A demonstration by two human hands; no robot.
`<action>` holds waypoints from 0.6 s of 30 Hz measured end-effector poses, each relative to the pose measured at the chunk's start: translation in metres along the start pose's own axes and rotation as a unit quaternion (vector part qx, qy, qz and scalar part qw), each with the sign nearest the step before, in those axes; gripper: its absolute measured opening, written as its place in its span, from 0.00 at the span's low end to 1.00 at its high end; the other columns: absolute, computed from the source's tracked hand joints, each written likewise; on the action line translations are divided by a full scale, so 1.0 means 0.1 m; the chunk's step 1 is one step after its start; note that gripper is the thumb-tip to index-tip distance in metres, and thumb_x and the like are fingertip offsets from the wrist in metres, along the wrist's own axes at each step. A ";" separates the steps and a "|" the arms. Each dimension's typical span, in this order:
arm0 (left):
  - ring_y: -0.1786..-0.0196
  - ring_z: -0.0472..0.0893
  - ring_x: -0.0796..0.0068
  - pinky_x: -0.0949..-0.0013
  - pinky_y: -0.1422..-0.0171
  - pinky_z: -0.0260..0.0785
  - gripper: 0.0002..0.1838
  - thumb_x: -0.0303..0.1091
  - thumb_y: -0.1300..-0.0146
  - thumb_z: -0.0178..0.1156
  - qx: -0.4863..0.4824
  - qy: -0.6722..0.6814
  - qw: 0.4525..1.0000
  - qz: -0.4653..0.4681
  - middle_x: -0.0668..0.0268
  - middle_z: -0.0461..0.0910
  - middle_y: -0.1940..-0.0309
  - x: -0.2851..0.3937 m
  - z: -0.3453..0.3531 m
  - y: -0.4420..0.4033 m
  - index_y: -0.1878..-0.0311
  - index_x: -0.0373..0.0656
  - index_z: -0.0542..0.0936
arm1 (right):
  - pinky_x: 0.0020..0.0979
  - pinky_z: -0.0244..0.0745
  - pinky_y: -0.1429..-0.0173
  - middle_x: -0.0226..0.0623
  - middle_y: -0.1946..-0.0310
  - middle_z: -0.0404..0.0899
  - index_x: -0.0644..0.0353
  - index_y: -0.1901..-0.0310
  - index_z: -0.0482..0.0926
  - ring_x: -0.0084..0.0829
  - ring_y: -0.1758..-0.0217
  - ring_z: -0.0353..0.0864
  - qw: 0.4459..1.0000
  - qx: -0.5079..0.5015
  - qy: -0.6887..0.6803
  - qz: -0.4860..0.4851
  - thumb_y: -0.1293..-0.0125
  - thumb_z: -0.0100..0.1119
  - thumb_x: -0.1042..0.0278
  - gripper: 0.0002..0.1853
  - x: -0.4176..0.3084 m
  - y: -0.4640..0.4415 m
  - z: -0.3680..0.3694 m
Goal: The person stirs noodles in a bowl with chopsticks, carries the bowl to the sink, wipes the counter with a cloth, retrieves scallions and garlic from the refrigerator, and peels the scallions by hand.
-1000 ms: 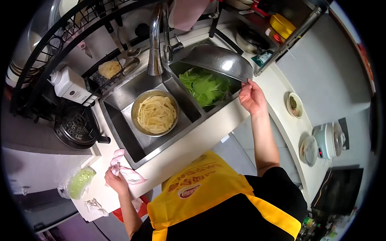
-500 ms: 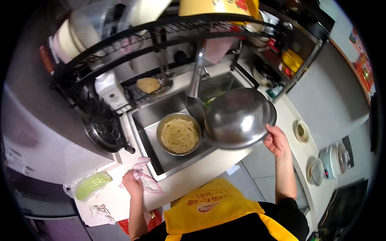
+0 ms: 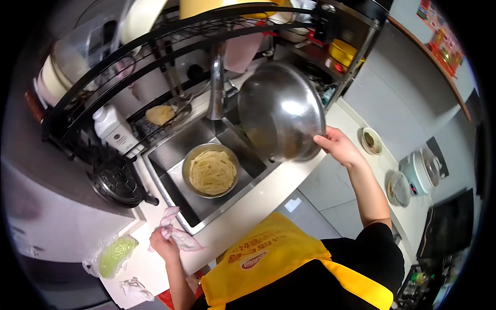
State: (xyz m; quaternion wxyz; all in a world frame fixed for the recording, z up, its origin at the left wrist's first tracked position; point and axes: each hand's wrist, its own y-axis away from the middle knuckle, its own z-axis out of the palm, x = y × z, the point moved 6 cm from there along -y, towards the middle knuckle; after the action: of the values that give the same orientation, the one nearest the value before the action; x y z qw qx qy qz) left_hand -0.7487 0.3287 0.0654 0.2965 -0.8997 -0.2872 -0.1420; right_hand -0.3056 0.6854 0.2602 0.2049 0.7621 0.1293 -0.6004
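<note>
My right hand (image 3: 338, 146) grips the rim of a large stainless steel basin (image 3: 281, 111), thumb on top. The basin is tilted on its side over the right part of the sink (image 3: 165, 178) and hides most of what lies there. My left hand (image 3: 164, 245) is closed on a pink-and-white cloth (image 3: 182, 239) on the counter, left of the sink. Inside the sink's left part stands a smaller metal bowl (image 3: 188, 192) of pale, flat strips (image 3: 212, 172) that look like wide noodles. The faucet (image 3: 217, 82) hangs between the two.
A black dish rack (image 3: 155, 39) with bowls spans the back. A white jug (image 3: 114, 130) and a black round rack (image 3: 116, 181) stand on the left. A bagged green vegetable (image 3: 117, 255) lies on the near-left counter. On the right counter are a small bowl (image 3: 372, 140) and a pale cooker (image 3: 416, 173).
My right hand has raised and turned the basin more upright, away from me. My left hand stays on the cloth. The whole view has shifted, so the scene appears farther left.
</note>
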 end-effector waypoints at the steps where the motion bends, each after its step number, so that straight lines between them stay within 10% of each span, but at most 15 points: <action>1: 0.55 0.73 0.48 0.52 0.47 0.63 0.22 0.17 0.59 0.54 0.007 0.005 1.000 0.003 0.52 0.76 0.61 0.03 -0.01 0.00 0.55 0.38 0.76 | 0.23 0.67 0.66 0.24 0.72 0.76 0.61 0.57 0.78 0.22 0.73 0.69 0.993 0.018 0.097 -0.072 0.31 0.55 0.71 0.06 0.07 -0.07 -0.08; 5: 0.55 0.73 0.48 0.53 0.46 0.62 0.22 0.17 0.59 0.52 0.001 0.006 1.000 0.006 0.53 0.76 0.62 -0.05 0.06 0.04 0.55 0.37 0.76 | 0.33 0.75 0.60 0.38 0.67 0.80 0.57 0.62 0.81 0.41 0.67 0.77 0.820 0.168 0.414 -0.358 0.41 0.61 0.76 0.05 0.01 0.14 -0.06; 9: 0.55 0.73 0.48 0.52 0.46 0.62 0.23 0.17 0.59 0.51 -0.017 0.011 1.000 -0.006 0.52 0.75 0.61 -0.18 0.14 0.08 0.54 0.35 0.76 | 0.34 0.75 0.65 0.26 0.67 0.79 0.51 0.61 0.81 0.34 0.67 0.75 0.742 0.169 0.539 -0.361 0.54 0.59 0.78 0.16 0.44 0.19 -0.14; 18: 0.55 0.75 0.48 0.51 0.46 0.64 0.19 0.18 0.54 0.54 -0.020 0.009 1.000 -0.011 0.50 0.78 0.60 -0.21 0.19 0.08 0.54 0.33 0.77 | 0.31 0.75 0.63 0.23 0.67 0.79 0.50 0.61 0.82 0.30 0.66 0.74 0.710 0.225 0.612 -0.266 0.49 0.57 0.74 0.13 1.41 0.68 -0.84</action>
State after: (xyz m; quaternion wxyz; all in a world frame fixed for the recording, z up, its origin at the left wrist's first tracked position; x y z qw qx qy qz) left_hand -0.7592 0.3261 0.0384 0.2796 -0.9009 -0.2912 -0.1593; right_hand -0.1684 0.6580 0.1512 -0.2651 0.9203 0.2843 -0.0431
